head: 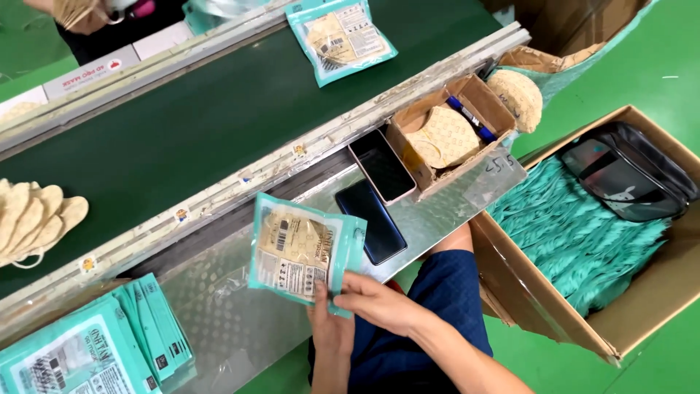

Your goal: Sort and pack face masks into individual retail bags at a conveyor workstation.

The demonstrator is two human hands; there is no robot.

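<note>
Teal-edged clear packet with a beige mask inside sits tilted just above both grips. The left hand and right hand pinch its lower corner, fingers pressed on it. Beyond them lie the metal bench and two phones; a conveyor belt runs farther off.

The one camera sits on my head, looking steeply down and close over the counter, my lap and the belt beyond.

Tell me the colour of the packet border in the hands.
Teal, on the packet; head view.
</note>
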